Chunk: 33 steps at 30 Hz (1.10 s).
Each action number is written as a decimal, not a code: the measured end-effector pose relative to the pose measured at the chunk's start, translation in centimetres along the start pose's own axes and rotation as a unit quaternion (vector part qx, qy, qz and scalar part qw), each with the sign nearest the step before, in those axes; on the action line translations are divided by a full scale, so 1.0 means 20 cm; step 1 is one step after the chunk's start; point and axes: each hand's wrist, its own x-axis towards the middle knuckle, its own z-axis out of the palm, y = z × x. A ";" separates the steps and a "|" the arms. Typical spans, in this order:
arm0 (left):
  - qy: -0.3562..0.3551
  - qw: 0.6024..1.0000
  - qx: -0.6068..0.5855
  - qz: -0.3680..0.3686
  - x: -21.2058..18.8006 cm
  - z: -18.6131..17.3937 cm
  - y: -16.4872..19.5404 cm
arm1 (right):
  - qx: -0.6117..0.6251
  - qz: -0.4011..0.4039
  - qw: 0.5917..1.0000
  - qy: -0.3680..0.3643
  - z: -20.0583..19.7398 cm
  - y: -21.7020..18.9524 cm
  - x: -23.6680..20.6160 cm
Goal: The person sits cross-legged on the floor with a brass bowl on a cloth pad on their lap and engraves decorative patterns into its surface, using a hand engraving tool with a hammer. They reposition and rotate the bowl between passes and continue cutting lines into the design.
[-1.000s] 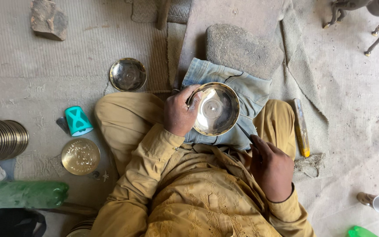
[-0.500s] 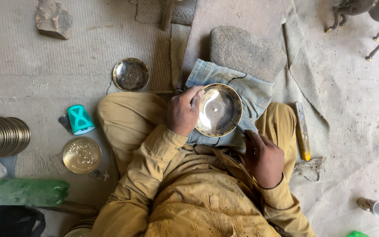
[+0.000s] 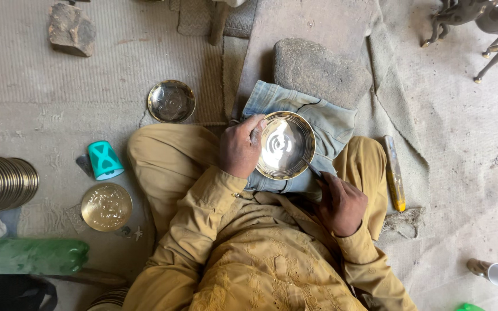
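Left hand (image 3: pixel 240 147) gripping rim of polished brass bowl (image 3: pixel 285 145) (on folded denim cloth (image 3: pixel 329 121)), right hand (image 3: pixel 341 203) closed round thin metal tool (image 3: pixel 312 169) touching bowl's edge

Left hand (image 3: pixel 241 148) curled in grip, right hand (image 3: pixel 341 203) fisted (both arms bent)

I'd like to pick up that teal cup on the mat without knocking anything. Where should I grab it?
Judging by its pose, take the teal cup across its side walls from above: it lies tipped on the mat, narrower end up-frame, with free space on both flanks and the brass plate just below.
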 end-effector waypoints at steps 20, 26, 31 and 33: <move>0.060 0.978 0.069 0.188 -0.19 -0.02 0.17 | 0.306 0.141 0.941 -0.038 -0.20 -0.08 -0.01; -0.158 0.971 -0.178 0.025 -0.42 0.00 0.31 | 0.541 0.259 0.793 -0.105 0.04 -0.20 -0.12; -0.158 0.959 -0.222 -0.072 -0.49 -0.02 0.24 | 0.447 0.144 0.873 -0.132 0.15 -0.17 -0.16; -0.135 0.973 -0.179 -0.063 -0.52 -0.02 0.21 | 0.410 0.169 0.878 -0.180 0.19 -0.16 -0.18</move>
